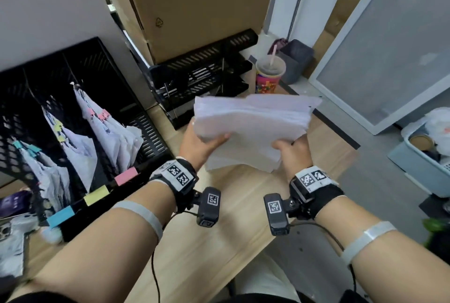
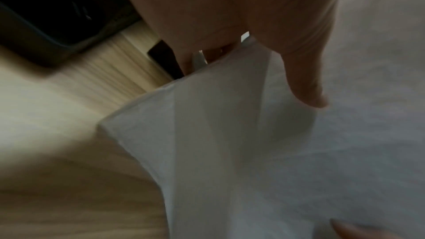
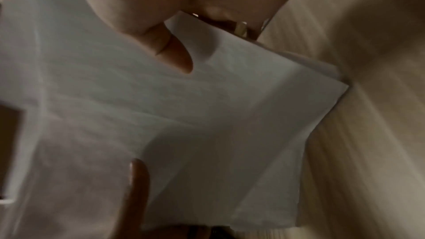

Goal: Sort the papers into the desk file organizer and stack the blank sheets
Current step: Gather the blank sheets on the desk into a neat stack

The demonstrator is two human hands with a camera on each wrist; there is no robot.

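Observation:
A thick stack of blank white sheets (image 1: pixel 253 125) is held above the wooden desk (image 1: pixel 219 242), its edges uneven. My left hand (image 1: pixel 202 143) grips the stack's left side, thumb on top. My right hand (image 1: pixel 293 150) grips its near right corner, thumb on the top sheet. In the left wrist view the thumb (image 2: pixel 303 83) presses the paper (image 2: pixel 253 152). The right wrist view shows my thumb (image 3: pixel 174 55) on the sheets (image 3: pixel 207 115), with the other hand's thumb lower down. The black desk file organizer (image 1: pixel 102 88) at left holds clipped papers behind blue, yellow and pink labels.
A black stacked letter tray (image 1: pixel 207 71) stands behind the sheets, before a cardboard box (image 1: pixel 194 5). A lidded cup with a straw (image 1: pixel 269 74) sits at the desk's far right corner. A blue bin (image 1: pixel 423 156) is on the floor at right.

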